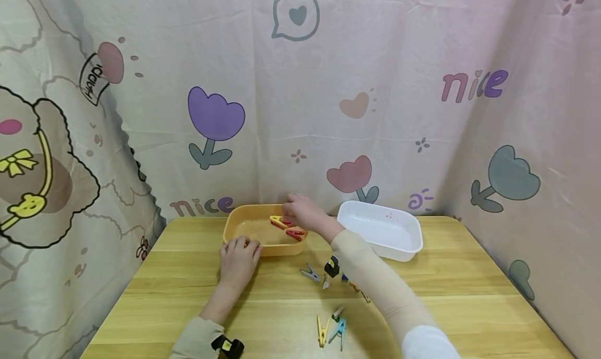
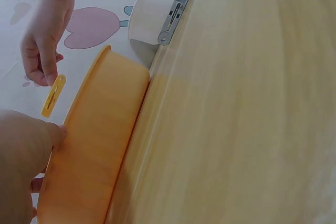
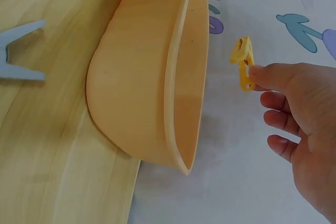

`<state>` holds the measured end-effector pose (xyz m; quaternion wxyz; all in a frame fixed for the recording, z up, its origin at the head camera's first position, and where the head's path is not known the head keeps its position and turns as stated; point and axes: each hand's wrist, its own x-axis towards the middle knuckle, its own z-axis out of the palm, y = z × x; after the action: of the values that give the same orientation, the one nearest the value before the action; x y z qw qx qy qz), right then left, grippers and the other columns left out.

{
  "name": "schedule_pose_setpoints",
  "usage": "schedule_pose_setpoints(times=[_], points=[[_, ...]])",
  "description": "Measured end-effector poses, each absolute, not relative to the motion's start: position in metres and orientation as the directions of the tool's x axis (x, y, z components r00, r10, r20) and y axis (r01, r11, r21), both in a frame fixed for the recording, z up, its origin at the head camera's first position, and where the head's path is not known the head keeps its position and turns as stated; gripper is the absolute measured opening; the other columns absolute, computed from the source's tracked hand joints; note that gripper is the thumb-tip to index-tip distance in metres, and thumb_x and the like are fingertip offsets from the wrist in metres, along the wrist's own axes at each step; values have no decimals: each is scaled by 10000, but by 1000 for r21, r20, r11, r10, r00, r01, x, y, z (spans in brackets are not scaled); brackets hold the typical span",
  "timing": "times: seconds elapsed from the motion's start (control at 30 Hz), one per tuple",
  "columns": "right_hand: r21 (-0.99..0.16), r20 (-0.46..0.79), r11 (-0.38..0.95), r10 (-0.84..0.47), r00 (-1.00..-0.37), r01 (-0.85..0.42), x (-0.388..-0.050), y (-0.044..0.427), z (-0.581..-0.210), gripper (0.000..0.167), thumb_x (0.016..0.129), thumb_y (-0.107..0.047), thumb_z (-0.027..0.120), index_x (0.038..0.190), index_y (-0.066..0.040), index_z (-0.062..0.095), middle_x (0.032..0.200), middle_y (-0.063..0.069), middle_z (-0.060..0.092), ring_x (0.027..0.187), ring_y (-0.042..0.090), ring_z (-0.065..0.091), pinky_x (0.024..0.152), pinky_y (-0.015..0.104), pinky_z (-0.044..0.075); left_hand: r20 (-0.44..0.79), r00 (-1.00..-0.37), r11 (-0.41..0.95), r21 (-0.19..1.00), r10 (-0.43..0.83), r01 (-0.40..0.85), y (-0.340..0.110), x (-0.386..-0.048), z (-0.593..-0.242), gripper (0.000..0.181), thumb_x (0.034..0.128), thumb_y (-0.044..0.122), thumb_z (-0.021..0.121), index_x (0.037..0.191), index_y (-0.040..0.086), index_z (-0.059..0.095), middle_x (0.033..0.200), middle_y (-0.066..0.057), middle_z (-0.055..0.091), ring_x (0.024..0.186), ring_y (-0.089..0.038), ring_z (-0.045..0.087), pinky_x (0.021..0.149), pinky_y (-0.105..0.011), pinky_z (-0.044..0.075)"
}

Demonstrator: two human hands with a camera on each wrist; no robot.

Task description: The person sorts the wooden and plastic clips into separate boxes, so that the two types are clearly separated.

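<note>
My right hand [image 1: 302, 213] [image 3: 310, 124] pinches a yellow clothespin [image 3: 245, 64] [image 2: 53, 96] between thumb and fingertips, above the right part of the orange bin [image 1: 263, 250] [image 2: 89, 150] [image 3: 134, 72]. Curled over the bin's near rim, my left hand [image 1: 238, 260] [image 2: 26, 150] grips it with the thumb on the outer side. Red clothespins [image 1: 295, 235] lie in the bin's right part, below the right hand. In the head view the pinched clothespin [image 1: 278, 221] appears just left of the right fingertips.
A white bin [image 1: 399, 247] stands right of the orange one. On the table [image 1: 272, 301] lie a grey clothespin [image 1: 310, 273], a yellow clothespin [image 1: 322, 332], a blue one [image 1: 339, 332] and several others, partly under the right forearm. A patterned curtain [image 1: 291, 98] hangs behind.
</note>
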<state>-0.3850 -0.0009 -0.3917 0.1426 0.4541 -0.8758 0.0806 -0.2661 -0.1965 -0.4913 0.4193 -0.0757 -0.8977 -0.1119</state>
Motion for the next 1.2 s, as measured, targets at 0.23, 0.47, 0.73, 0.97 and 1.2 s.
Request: schedule_pose_setpoints(times=[0.23, 0.47, 0.73, 0.97, 1.2], points=[[-5, 307, 603, -759, -575, -798, -392, -12, -398, 88, 914, -246, 686, 894, -162, 702, 869, -14, 546, 819, 138, 490, 727, 250, 426, 777, -628, 962, 137, 43, 235, -196, -266, -492, 130, 806, 253, 784, 841, 148, 716, 850, -76, 595, 816, -325, 552, 790, -558, 416], [13, 302, 615, -754, -583, -789, -395, -23, -406, 107, 904, -259, 697, 861, -161, 699, 868, 1, 580, 808, 151, 528, 727, 263, 451, 771, -636, 963, 141, 41, 232, -196, -266, -492, 132, 806, 255, 786, 843, 149, 716, 847, -77, 595, 818, -327, 556, 791, -558, 419], [-12, 268, 651, -729, -630, -759, -399, -31, -412, 83, 912, -245, 686, 864, -177, 691, 877, -3, 573, 826, 157, 507, 749, 267, 440, 767, -640, 961, 146, 40, 234, -195, -265, -490, 137, 812, 260, 781, 846, 145, 715, 847, -76, 594, 819, -325, 556, 797, -553, 415], [-60, 264, 692, -684, -680, -719, -399, -32, -413, 118, 921, -258, 675, 967, -153, 704, 943, 23, 599, 881, 186, 519, 802, 294, 462, 761, -647, 962, 141, 46, 235, -195, -266, -490, 131, 828, 274, 764, 846, 154, 715, 853, -71, 598, 825, -320, 558, 799, -553, 417], [-92, 267, 712, -656, -706, -696, -402, -29, -418, 188, 912, -287, 685, 1045, -155, 688, 1017, 17, 598, 911, 185, 530, 838, 303, 491, 752, -659, 963, 151, 35, 223, -195, -266, -491, 130, 824, 273, 768, 853, 158, 716, 859, -69, 599, 833, -318, 557, 810, -550, 418]])
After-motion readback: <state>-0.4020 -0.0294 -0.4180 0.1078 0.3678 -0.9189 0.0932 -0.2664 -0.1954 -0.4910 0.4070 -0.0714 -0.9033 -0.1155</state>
